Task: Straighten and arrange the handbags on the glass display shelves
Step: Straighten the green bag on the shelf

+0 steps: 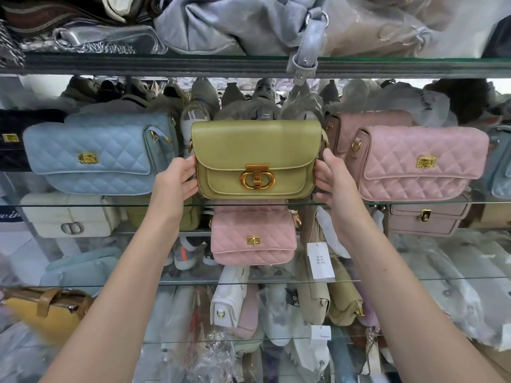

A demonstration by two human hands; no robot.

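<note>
An olive-green handbag [255,150] with a gold ring clasp stands upright on the middle glass shelf [414,202]. My left hand [177,178] grips its left side and my right hand [334,181] grips its right side, fingers tucked behind the bag. A light-blue quilted handbag [94,156] stands to its left, and a pink quilted handbag [423,164] to its right with a dusty-pink bag [359,125] behind it. One shelf down, a smaller pink quilted bag [253,239] sits below the green one.
The top shelf [166,64] carries grey and silver bags, with a grey strap [304,56] hanging over its edge. Lower shelves hold a cream bag [69,217], a mauve bag [425,219], a yellow bag [44,308], price tags [320,261] and plastic-wrapped bags.
</note>
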